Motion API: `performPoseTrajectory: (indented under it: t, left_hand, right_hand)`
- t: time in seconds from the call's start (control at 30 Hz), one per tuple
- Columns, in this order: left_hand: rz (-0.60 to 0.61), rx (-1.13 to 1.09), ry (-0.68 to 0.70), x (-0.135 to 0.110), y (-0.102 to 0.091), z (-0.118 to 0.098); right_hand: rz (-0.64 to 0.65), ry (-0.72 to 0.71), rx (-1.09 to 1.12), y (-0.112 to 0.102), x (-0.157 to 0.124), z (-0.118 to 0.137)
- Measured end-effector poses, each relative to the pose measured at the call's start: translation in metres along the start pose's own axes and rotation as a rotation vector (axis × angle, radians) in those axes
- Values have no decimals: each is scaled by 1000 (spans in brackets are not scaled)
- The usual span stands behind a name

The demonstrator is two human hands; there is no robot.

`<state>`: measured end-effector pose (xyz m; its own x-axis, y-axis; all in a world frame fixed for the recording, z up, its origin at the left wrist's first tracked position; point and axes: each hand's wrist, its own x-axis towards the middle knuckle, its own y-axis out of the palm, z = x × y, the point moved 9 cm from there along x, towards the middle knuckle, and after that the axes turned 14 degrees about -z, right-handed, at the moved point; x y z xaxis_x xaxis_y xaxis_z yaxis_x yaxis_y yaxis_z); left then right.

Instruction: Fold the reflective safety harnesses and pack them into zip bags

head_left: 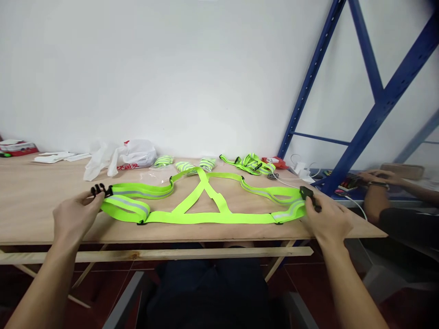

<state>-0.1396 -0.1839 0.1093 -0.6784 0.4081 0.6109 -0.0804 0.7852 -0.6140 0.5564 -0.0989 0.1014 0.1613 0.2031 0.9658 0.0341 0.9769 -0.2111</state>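
A neon-yellow reflective strap harness (202,201) lies spread flat on the wooden table (41,201), its straps crossing in the middle. My left hand (73,219) pinches the harness's left end by the black buckle prongs (99,189). At the right end my right hand (325,219) grips the black buckle socket (308,194). Both hands have their fingers closed on the strap ends.
Several rolled neon straps (185,165) and another loose harness (250,163) lie at the back. A white plastic bag (133,154) and papers (55,157) sit back left. A blue steel rack (377,100) stands right. Another person's arms (380,192) rest beside it.
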Motion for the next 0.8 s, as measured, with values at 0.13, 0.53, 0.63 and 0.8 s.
performPoseTrajectory:
  t: [0.13,0.53,0.63,0.8]
  left_hand:
    - [19,115,221,1,-18,-80]
    - [133,-341,1131,-197,4,-237]
    - [148,-474,1188,-216,16,-223]
    - [385,-519,1047,-208,41,-204]
  right_hand:
    - [-39,-209,37,-9,27,58]
    - [290,-660,618,-52,-74,254]
    - [452,-580,758,-41,-86,250]
    - [645,-352,933,-22,-83,225]
